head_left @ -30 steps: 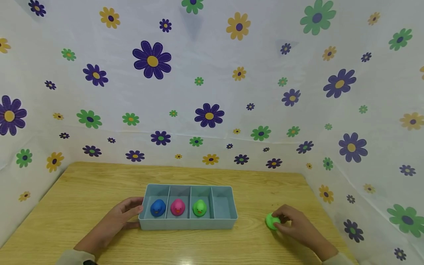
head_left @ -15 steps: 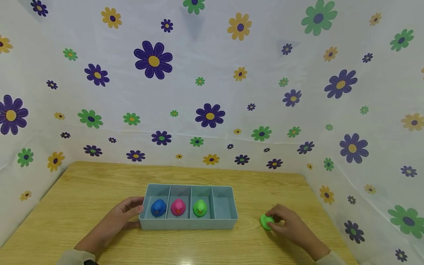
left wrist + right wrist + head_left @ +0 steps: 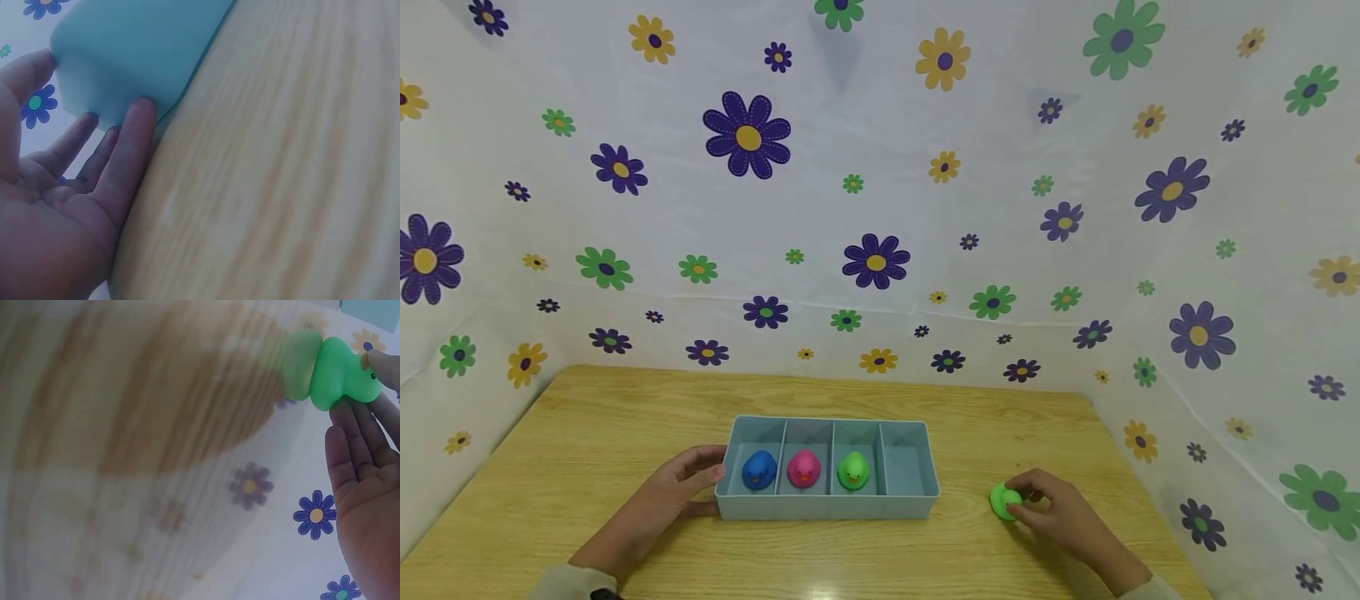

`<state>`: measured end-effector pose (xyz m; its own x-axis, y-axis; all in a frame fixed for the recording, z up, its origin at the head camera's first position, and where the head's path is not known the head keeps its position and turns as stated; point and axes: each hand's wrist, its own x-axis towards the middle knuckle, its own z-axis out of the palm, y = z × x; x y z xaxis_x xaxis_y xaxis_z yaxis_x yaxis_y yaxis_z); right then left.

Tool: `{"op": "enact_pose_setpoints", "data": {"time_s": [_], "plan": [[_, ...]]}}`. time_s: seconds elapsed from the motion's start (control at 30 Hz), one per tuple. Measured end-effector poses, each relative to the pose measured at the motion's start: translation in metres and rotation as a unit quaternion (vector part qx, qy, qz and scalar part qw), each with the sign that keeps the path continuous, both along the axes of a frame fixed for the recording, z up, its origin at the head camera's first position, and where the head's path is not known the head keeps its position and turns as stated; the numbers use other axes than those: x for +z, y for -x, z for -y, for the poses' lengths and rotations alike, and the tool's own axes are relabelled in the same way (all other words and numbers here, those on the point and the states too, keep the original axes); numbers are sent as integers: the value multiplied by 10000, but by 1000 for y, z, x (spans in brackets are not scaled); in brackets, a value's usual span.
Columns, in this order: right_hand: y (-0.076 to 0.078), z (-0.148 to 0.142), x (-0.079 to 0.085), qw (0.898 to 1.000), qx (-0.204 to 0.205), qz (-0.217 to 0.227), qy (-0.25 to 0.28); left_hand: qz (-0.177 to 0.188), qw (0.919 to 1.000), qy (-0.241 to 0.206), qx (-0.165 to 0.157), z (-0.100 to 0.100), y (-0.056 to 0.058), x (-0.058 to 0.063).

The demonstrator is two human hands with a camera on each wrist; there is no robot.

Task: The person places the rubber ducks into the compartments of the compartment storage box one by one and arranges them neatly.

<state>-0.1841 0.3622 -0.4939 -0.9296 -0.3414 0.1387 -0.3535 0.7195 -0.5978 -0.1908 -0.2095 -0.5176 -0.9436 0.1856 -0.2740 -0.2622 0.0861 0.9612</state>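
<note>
A light blue-grey box [image 3: 827, 507] with several compartments stands mid-table. From left to right, its compartments hold a blue duck [image 3: 759, 471], a pink duck [image 3: 804, 469] and a green duck [image 3: 853, 472]; the rightmost holds nothing. My left hand [image 3: 670, 492] touches the box's left end; in the left wrist view its extended fingers rest against the end wall [image 3: 144, 56]. To the right of the box, my right hand [image 3: 1056, 510] pinches another green toy duck [image 3: 1000, 501] by the head between thumb and fingers. The right wrist view shows this duck [image 3: 334, 372] at the tabletop, with its reflection beside it.
The wooden table [image 3: 820, 554] carries the box and the loose duck. A white flower-printed sheet [image 3: 820, 208] rises behind the table and along both sides.
My right hand has shifted a little left with the green duck, nearer the box, then turned it slightly. The left hand and the box have stayed in place.
</note>
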Motion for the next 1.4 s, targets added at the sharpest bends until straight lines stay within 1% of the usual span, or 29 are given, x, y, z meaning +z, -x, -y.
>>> {"op": "enact_pose_setpoints", "data": {"time_s": [0.13, 0.33, 0.5, 0.7, 0.9, 1.17, 1.4], "plan": [[1, 0, 1, 9997, -95, 213, 116, -6, 10000, -2, 37, -1, 0, 0], [1, 1, 5, 9996, 38, 228, 181, -50, 10000, -46, 14, 0, 0, 0], [1, 4, 7, 9994, -14, 285, 210, -85, 9999, -54, 5, 1, 0, -2], [1, 5, 6, 9998, -64, 160, 117, -75, 10000, -29, 9, 1, 1, -3], [0, 4, 3, 9998, 27, 19, 182, -105, 9999, -59, -25, 2, 2, -4], [-1, 3, 0, 9997, -54, 68, 211, -117, 9999, -63, -53, 1, 1, -3], [0, 4, 2, 9998, -91, 105, 127, -115, 9999, -34, -38, 1, 1, -2]]}}
